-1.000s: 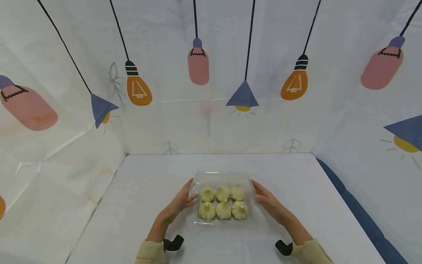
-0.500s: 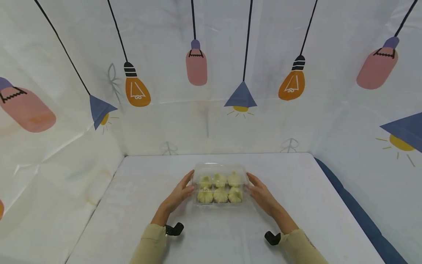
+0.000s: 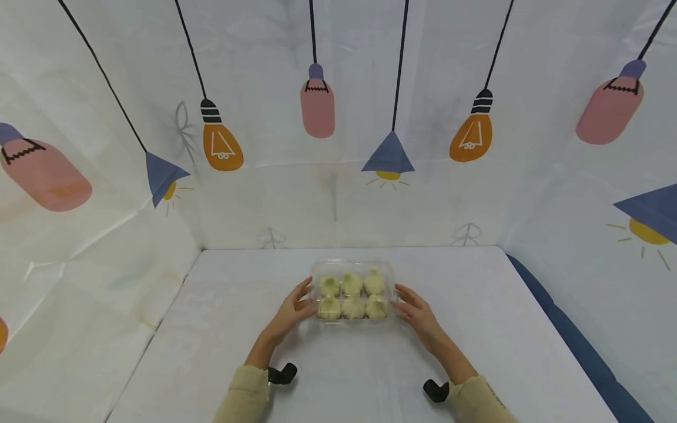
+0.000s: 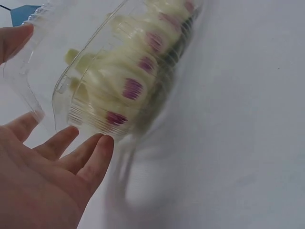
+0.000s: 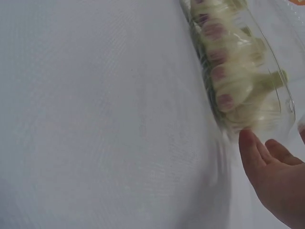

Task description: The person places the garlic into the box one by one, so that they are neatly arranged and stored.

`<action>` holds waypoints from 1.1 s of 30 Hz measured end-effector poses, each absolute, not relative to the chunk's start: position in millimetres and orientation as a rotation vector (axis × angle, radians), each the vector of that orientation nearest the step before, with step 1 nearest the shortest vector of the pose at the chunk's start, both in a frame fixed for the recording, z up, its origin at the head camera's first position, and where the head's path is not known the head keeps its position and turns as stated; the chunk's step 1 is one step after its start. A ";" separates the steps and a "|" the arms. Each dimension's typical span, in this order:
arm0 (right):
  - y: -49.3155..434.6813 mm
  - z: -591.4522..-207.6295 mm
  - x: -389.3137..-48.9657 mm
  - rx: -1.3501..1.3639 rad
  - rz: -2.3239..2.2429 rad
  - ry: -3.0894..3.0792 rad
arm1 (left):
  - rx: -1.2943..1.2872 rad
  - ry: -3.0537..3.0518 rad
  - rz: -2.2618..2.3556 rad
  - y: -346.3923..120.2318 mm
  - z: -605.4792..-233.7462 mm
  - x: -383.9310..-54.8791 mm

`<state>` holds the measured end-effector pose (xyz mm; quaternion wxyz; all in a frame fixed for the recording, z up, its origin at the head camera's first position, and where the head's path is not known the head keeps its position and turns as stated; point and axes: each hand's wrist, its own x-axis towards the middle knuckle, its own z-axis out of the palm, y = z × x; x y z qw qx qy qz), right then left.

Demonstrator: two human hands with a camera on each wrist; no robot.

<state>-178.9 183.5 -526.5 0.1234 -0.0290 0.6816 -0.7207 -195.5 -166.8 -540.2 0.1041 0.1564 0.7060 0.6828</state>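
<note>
A clear plastic clamshell box point(image 3: 338, 264) holds several garlic bulbs point(image 3: 351, 285) in two rows, pale with purple patches near their bases. My left hand point(image 3: 288, 314) is at the box's left end. In the left wrist view its fingers point(image 4: 97, 160) are spread and nearly straight, fingertips right at the lower end wall, while the thumb is up near the rim. Opposite it, my right hand point(image 3: 420, 317) flanks the right end. The right wrist view shows its fingertips point(image 5: 248, 138) at the box's lower corner, with part of that hand out of frame.
The box is over the middle of a white table point(image 3: 222, 282), toward its back edge. Black wrist cameras point(image 3: 282, 374) stick inward from both sleeves. A white sheet printed with lamps point(image 3: 388, 154) hangs behind and at the sides. Blue cloth point(image 3: 576, 341) shows beyond the right edge.
The box has moved away toward the table's back edge, with both hands travelling along at its ends. Most of that movement came in the first half second; since then it has shifted only slightly.
</note>
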 end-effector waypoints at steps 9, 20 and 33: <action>174.7 -528.7 -175.0 0.041 -2.159 2.008 | 0.422 2.128 2.023 -163.4 -522.8 -175.8; 171.9 -535.0 -167.0 0.105 -2.204 2.013 | 0.428 2.129 2.079 -163.4 -525.5 -164.7; 161.6 -537.6 -160.9 0.244 -2.086 2.297 | 0.379 2.286 1.956 -160.7 -519.2 -157.8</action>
